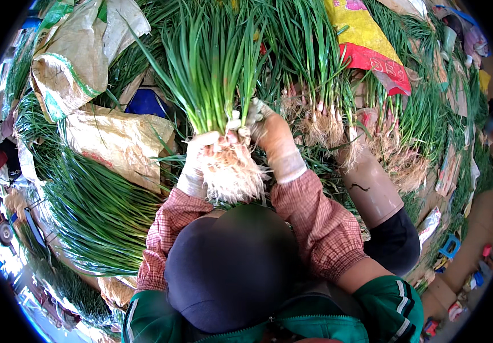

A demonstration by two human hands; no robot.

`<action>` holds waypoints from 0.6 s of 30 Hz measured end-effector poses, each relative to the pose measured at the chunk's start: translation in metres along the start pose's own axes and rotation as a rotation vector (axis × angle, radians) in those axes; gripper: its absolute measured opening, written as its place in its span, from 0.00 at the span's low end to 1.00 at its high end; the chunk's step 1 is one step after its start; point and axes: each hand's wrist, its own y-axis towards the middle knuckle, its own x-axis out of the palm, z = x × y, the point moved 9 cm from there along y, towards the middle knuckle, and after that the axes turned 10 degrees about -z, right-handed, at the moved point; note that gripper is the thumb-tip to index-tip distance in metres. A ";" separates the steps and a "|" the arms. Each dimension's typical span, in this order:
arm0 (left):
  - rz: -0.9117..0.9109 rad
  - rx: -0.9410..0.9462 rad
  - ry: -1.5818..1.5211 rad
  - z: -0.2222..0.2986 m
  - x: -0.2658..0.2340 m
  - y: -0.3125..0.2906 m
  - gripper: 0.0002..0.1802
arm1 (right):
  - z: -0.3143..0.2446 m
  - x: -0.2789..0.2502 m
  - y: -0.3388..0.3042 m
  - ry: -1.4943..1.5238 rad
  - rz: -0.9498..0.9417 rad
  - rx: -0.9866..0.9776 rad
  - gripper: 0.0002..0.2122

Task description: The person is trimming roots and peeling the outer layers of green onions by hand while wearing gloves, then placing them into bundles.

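Observation:
Upright in front of me is a bunch of green garlic [215, 86] with long green leaves, pale stem bases and a thick tuft of whitish roots at the bottom. My left hand [196, 157], in a pale work glove, is wrapped round its left side just above the roots. On the other side, my right hand [272, 134], gloved too, is closed against the stems at the same height, with some fingertips hidden. Checked red sleeve covers [315, 223] reach over both forearms.
More rooted bunches [323, 117] stand ahead and to the right. A big leafy heap [98, 211] lies at the left beside woven sacks [120, 137]. A yellow and red bag [372, 46] covers some leaves. A blue stool [449, 246] is far right; people are near the rims.

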 end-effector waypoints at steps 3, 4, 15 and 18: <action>-0.078 0.181 -0.036 0.019 0.024 -0.006 0.35 | -0.017 0.025 0.011 -0.785 -0.254 0.037 0.10; -0.110 0.172 -0.024 0.025 0.032 -0.007 0.34 | -0.011 0.022 0.012 -1.041 -0.274 0.231 0.11; -0.432 0.175 -0.171 0.051 0.054 -0.011 0.45 | -0.149 0.056 0.005 -1.805 0.155 -0.265 0.12; -0.314 0.206 -0.135 0.056 0.047 -0.007 0.44 | -0.140 0.070 -0.011 -2.152 0.062 -0.342 0.10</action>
